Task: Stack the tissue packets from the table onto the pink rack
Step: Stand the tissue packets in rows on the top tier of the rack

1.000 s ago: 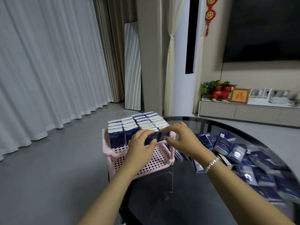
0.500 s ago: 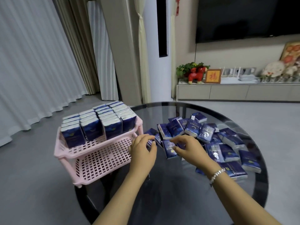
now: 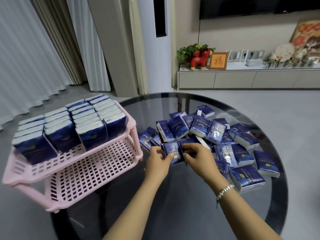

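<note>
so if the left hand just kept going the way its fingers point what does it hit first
The left hand points up and right, and its fingers are already on a tissue packet that the right hand also holds. Beyond it lies the loose pile; depth is unclear.

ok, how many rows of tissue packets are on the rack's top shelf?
4, side by side on the pink rack's top shelf: front packets at far left, centre-left, centre-right and right. Packets deeper in each row are partly hidden.
</note>
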Demonstrator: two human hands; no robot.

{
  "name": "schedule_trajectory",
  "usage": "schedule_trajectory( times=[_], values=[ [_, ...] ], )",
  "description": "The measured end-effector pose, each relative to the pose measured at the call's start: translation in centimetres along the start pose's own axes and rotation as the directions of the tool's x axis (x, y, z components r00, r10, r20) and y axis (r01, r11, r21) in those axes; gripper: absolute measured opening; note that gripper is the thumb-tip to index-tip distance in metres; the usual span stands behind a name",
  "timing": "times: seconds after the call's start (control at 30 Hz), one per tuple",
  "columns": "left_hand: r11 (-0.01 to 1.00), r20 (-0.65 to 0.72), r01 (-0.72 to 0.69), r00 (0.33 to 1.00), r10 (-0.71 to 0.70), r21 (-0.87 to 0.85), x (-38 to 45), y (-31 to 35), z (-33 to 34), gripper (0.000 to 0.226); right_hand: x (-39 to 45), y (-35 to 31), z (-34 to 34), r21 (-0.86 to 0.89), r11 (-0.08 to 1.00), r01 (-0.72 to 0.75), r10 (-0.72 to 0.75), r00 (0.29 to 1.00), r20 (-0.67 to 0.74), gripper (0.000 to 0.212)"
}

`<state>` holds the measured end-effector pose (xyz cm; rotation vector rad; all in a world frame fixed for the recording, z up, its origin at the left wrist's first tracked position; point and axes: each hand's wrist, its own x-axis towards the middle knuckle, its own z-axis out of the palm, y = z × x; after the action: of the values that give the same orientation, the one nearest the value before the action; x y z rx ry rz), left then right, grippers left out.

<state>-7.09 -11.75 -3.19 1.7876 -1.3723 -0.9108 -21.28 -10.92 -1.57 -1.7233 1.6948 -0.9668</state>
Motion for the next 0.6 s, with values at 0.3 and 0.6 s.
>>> schedule_trajectory(
  times=[0.3, 0.6],
  values=[
    [0.940, -0.098, -0.024, 0.995, -0.010, -0.339, -0.9, -1.1, 0.2, 0.038, -0.4, 1.1, -0.4, -0.390, 0.914, -0.109, 0.039, 0.983, -0.182, 0.057],
    [0.722, -0.088, -0.025, 0.995, -0.050, -0.691, -3.2, -2.9, -1.8, 0.034, 0.0, -0.4, 0.2, -0.451, 0.887, -0.098, 0.063, 0.994, -0.094, 0.048]
  ],
)
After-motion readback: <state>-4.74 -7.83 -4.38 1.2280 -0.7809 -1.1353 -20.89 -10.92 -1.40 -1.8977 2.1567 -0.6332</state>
